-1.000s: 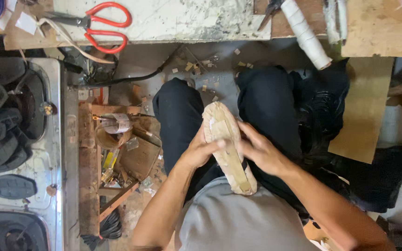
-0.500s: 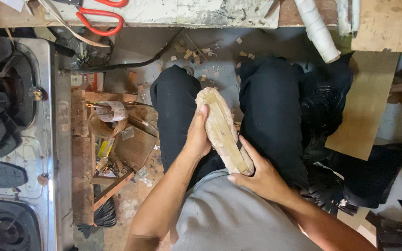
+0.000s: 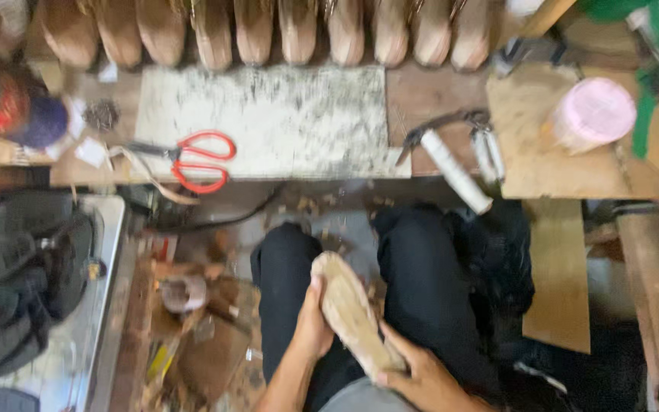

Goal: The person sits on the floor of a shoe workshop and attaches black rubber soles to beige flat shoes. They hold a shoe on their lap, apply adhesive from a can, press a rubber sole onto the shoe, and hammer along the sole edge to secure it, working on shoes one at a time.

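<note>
Head view: a pale shoe-shaped form (image 3: 352, 317) lies tilted across the lap betw. the dark-trousered knees, w/ the left hand (image 3: 313, 324) pressed flat along its side, grip closed on it, and the right hand (image 3: 413, 374) cupping its near end, fingers wrapped under. To do this well, judging from the hold, keep both hands snug so the form can't roll off the thigh. Vs. half a sec. ago the hold matches, but the view has tipped up: the red scissors (image 3: 201, 162) on the table (image 3: 268, 122) and a row of tan forms (image 3: 268, 30) now show.
</note>
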Demonstrator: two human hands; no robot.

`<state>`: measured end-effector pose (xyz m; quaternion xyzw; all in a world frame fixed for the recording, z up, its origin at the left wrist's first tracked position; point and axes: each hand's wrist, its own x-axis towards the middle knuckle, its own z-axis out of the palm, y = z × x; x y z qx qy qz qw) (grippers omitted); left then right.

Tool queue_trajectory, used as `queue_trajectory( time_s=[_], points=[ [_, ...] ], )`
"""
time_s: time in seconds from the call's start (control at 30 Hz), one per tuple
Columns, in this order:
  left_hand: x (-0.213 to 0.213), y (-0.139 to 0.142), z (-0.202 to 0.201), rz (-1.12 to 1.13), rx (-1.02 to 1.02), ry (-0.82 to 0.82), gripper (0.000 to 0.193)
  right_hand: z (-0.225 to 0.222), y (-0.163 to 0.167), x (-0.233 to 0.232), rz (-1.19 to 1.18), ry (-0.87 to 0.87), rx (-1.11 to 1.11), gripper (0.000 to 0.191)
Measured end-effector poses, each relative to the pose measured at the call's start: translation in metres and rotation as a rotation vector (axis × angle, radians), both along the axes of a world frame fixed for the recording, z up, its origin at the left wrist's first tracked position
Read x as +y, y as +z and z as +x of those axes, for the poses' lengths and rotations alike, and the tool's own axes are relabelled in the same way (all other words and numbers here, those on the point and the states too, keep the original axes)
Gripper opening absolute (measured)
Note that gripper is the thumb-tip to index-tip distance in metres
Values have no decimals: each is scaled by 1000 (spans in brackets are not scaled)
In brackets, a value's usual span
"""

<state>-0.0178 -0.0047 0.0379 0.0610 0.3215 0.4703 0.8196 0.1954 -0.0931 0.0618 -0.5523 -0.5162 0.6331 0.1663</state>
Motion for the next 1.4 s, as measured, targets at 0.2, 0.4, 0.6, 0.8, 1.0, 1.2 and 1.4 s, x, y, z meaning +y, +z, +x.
queue_trajectory(
  time_s=[0.2,0.4,0.6,0.8,1.0,1.2,1.4],
  points=[
    [10,15,4,-94,-5,-39,62,28,75,84,31,187,-310,62],
    [22,31,13,-82,11,11,57,43,204,225,871,-34,-336,46],
    [38,64,23,-278,27,181,57,31,318,347,1724,-14,-785,47],
    [50,79,24,-337,-9,235,57,-19,369,407,1743,4,-779,44],
    [54,77,16,-366,-34,251,57,-68,402,441,1738,-204,-772,20],
    [56,84,6,-377,-57,248,57,-120,417,452,1794,-267,-431,27],
    [65,70,8,-385,-77,248,57,-160,407,446,1747,50,-726,45]
  ],
)
